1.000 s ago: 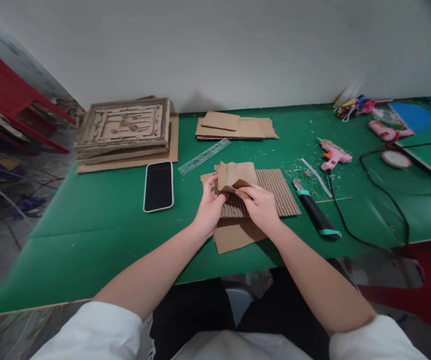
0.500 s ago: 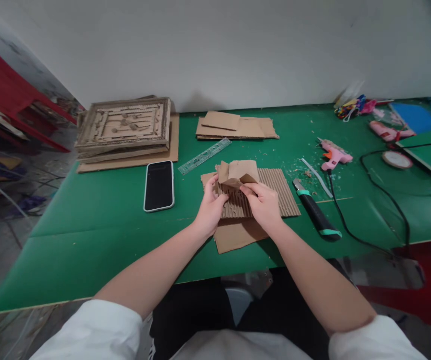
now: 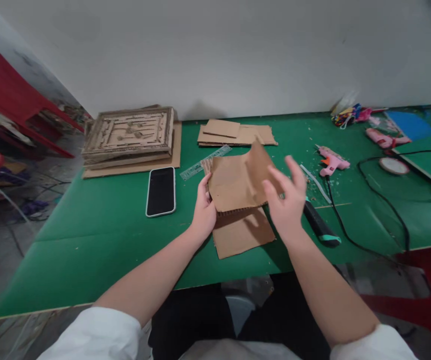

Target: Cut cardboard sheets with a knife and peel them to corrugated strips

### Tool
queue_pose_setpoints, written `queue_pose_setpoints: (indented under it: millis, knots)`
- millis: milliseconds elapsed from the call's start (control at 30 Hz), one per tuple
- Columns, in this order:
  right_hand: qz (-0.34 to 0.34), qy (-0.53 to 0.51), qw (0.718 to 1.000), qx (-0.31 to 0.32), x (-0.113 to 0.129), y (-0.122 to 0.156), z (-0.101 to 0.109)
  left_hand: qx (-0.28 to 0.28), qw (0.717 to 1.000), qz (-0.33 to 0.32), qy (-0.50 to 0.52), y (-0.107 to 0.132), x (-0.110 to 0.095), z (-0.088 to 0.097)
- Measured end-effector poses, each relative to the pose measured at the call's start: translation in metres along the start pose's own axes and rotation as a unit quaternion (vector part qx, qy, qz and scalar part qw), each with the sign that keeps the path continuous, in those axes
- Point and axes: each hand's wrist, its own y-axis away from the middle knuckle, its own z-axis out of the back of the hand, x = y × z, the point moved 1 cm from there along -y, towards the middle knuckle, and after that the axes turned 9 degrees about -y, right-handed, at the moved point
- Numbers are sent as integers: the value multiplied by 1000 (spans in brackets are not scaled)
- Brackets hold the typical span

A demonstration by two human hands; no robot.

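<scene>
Where left hand (image 3: 204, 214) grips, cardboard (image 3: 229, 184) extends rightward.

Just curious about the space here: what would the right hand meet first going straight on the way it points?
Probably the raised brown flap just left of the right hand; whether they already touch is unclear.

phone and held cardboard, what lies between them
In the head view, the left hand, gripping the held cardboard, with bare green table between it and the phone; the ruler lies farther back.
</scene>
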Motion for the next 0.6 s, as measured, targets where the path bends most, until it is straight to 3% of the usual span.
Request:
queue_pose_setpoints:
  millis: [67,100,200,300,433,600]
  knots:
    - [1,80,994,-68,-2,-9,12,2,996,-64,-59,3,-1,2]
    - [17,115,991,-66,-1,-13,17,3,991,-96,-97,6,-1,3]
    - [83,175,979,60,12,-27,29,10,962,-174,-211,15,-1,4]
    - [104,202,958,173,31,-44,37,17,929,-227,-291,21,1,6]
    - [147,209,949,185,50,-67,39,25,891,-283,-355,25,2,8]
    - [224,124,946,201,49,-68,24,18,873,-301,-383,29,-2,5]
